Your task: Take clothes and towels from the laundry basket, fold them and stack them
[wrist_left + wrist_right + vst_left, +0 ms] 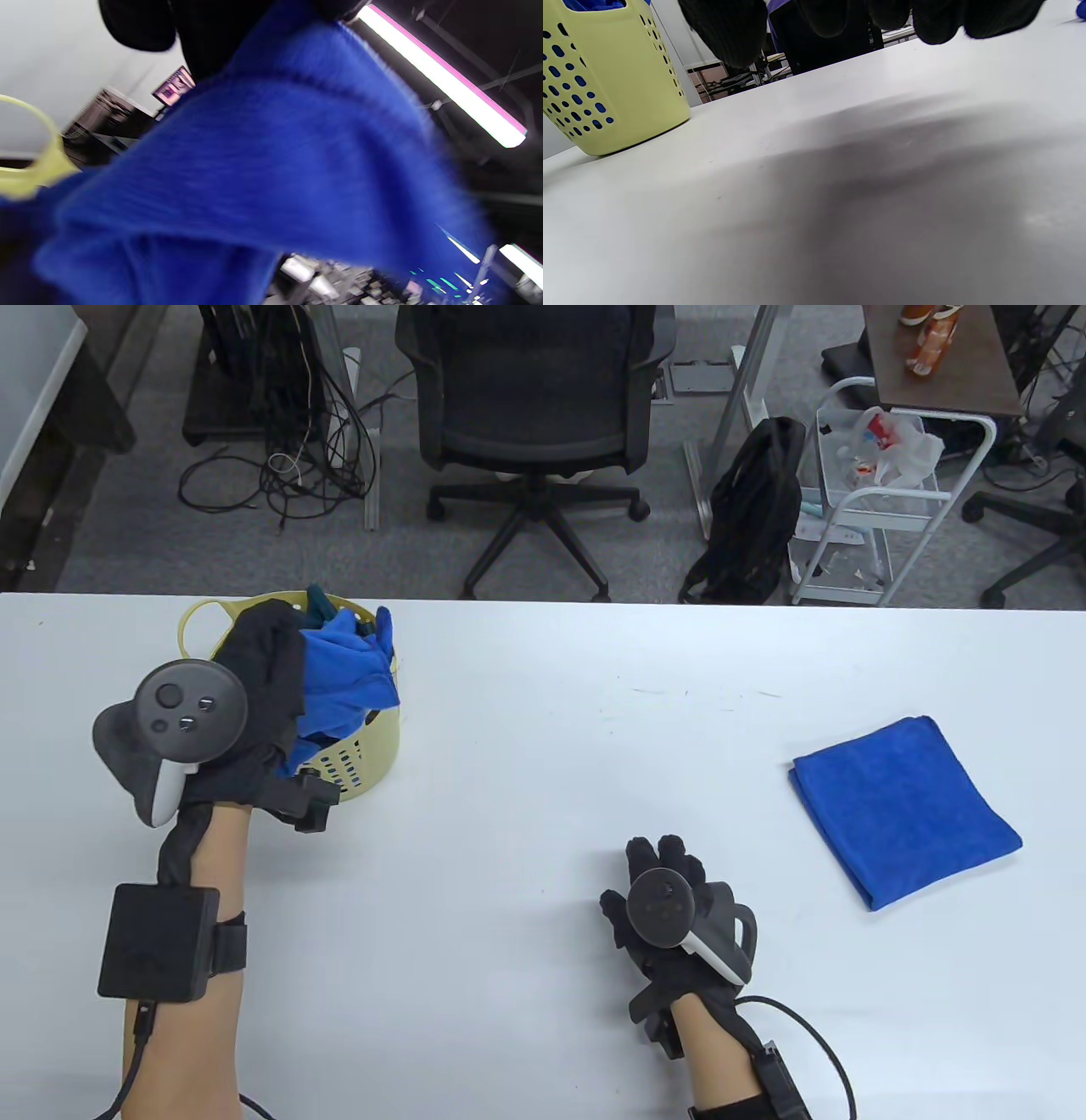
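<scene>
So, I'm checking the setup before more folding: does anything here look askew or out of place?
Nothing stands out. The yellow basket stands upright, the left hand grips a blue cloth at its top, and the folded blue towel lies flat, apart from the right hand.

left hand raised with fingers curled, right hand low, fingers relaxed

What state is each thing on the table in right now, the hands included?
Laundry basket: upright, holding unfolded cloth.
Blue cloth: bunched at the basket top, gripped by the left hand.
Folded blue towel: flat on the table, alone.
Right hand: fingers loosely curled, holding nothing, above the table.
</scene>
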Demonstrator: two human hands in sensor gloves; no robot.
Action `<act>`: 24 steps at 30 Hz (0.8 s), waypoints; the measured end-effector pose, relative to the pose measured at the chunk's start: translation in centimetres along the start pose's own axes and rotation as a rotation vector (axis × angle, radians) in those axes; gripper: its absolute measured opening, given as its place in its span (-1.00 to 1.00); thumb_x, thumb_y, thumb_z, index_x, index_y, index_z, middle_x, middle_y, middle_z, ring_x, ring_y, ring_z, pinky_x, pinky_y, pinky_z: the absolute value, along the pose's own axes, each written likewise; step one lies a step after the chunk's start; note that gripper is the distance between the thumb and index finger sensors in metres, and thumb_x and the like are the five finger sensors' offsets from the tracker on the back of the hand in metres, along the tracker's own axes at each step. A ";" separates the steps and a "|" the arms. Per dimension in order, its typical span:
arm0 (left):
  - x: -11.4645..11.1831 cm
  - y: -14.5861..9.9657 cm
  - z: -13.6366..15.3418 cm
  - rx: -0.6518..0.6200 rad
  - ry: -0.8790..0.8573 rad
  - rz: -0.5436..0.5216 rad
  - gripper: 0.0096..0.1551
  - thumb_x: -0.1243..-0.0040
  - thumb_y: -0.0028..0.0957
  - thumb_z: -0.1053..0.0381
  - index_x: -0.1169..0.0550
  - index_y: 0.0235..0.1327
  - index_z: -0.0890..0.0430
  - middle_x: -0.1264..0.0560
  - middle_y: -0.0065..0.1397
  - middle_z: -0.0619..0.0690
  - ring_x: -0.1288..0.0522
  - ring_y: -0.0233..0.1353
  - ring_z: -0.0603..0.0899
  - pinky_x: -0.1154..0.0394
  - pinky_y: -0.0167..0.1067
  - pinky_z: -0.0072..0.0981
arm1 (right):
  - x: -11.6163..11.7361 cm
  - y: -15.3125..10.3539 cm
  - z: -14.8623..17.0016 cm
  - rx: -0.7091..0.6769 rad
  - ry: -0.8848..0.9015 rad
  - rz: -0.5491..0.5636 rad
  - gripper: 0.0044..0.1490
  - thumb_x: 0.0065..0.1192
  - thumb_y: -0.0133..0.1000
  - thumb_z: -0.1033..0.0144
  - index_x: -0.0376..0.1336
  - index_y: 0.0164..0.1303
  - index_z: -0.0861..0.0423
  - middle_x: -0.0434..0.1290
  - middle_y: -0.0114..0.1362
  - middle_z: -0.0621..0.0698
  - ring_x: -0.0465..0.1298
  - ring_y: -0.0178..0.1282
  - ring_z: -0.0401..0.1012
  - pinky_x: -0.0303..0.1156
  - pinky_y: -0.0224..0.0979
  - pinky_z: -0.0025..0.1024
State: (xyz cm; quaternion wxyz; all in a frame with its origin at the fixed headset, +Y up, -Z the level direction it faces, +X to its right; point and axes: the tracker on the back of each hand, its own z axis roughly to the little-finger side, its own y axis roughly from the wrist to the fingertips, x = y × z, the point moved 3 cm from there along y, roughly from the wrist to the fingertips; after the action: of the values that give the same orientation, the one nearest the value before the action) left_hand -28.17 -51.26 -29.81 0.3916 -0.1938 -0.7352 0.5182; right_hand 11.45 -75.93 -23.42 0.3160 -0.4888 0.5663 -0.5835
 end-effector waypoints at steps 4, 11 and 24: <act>-0.9 -0.4 0.5 0.071 0.214 0.171 -0.48 0.01 0.41 -0.19 -0.42 0.42 0.12 -0.65 -0.04 -0.08 -0.64 -0.16 0.01 -0.59 0.18 0.09 | 0.1 -0.1 -0.2 -0.009 -0.007 -0.002 -0.04 0.08 0.41 0.16 -0.14 0.77 0.47 -0.16 0.68 0.68 -0.01 0.52 0.60 0.08 0.41 0.57; -6.4 -2.1 3.8 0.252 0.764 0.668 0.09 -0.32 0.04 -0.43 -0.30 0.76 0.08 -0.65 -0.12 -0.15 -0.62 -0.23 -0.04 -0.62 0.14 0.01 | 0.2 -0.1 -0.3 -0.018 -0.012 0.000 -0.04 0.08 0.41 0.16 -0.14 0.77 0.47 -0.16 0.68 0.67 0.00 0.52 0.59 0.08 0.41 0.56; -1.2 -4.9 -2.8 -0.024 -0.073 0.408 -0.49 -0.11 0.38 -0.19 -0.52 0.36 0.13 -0.61 -0.13 -0.17 -0.61 -0.28 -0.07 -0.65 0.09 -0.01 | -0.1 0.1 0.1 -0.032 0.084 0.007 -0.05 0.08 0.41 0.15 -0.12 0.77 0.46 -0.14 0.68 0.66 0.02 0.53 0.58 0.09 0.41 0.56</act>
State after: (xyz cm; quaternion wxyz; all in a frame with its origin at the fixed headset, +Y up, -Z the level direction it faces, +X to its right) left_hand -24.61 -52.26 -25.39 0.2492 -0.3246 -0.7005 0.5847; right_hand 11.56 -75.89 -23.57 0.2862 -0.4669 0.5899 -0.5935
